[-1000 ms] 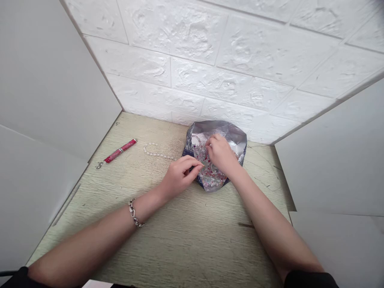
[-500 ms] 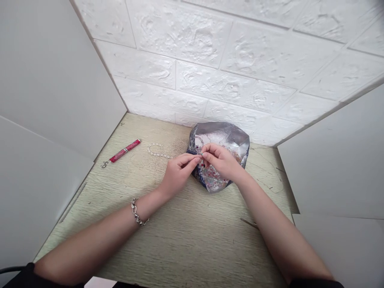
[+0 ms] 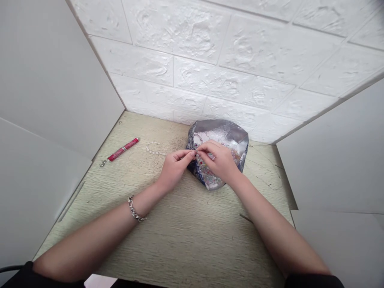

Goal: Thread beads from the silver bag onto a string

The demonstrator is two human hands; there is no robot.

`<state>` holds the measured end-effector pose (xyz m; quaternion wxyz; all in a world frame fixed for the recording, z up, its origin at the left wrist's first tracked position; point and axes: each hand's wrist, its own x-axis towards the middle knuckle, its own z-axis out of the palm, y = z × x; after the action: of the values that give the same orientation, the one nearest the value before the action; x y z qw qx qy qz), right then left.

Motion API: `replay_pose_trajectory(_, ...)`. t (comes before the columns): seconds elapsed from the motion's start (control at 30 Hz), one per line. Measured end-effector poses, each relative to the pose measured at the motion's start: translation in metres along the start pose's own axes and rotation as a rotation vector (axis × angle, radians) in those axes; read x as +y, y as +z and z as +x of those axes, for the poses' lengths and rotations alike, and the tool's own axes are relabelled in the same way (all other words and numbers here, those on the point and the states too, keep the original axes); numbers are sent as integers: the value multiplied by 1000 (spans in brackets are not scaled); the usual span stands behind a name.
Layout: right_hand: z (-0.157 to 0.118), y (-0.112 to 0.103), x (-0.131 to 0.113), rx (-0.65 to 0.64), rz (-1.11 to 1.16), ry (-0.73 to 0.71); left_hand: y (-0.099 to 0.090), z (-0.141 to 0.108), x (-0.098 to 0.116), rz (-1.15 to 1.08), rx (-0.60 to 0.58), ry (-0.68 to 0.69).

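My left hand (image 3: 173,168) is closed in a pinch, thumb against forefinger, at the left rim of an open silver-lined bag (image 3: 229,127). A faint thin thread shows by its fingertips. Tip to tip with it, my right hand (image 3: 220,161) pinches over the bag; whatever tiny thing is between its fingers is too small to make out. Many small coloured beads (image 3: 213,176) lie inside the bag, partly covered by my right hand. A curved strand of pale beads (image 3: 154,151) rests on the table, its right end reaching close to my left hand.
A red pen-like stick (image 3: 123,149) with a metal clasp lies at the left on the wooden table (image 3: 180,232). A thin dark tool (image 3: 246,218) is partly under my right forearm. A white brick-patterned wall (image 3: 234,80) stands behind, with pale panels on both sides.
Both hands have shifted slightly left, fingertips still together. The small greenish bit seen at the right fingertips is no longer visible. The whole view has moved a little.
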<state>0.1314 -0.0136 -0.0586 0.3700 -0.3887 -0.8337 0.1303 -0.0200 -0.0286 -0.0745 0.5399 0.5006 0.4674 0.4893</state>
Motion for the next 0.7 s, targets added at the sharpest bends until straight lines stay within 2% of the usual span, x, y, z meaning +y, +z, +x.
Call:
replay_pose_trajectory(0.17, 1, -2, 1, -3, 3, -34, 0, 0, -2, 8, -14, 12)
replay_pose_trajectory(0.33, 2, -3, 2, -23, 27, 18, 0, 1, -3, 22, -21, 23)
replay_pose_trajectory(0.53, 3, -5, 4, -94, 244, 264, 0, 0, -3, 53, -40, 35)
replay_pose_trajectory(0.7, 3, -5, 8, -144, 659, 529, 0, -2, -4, 81, -71, 71)
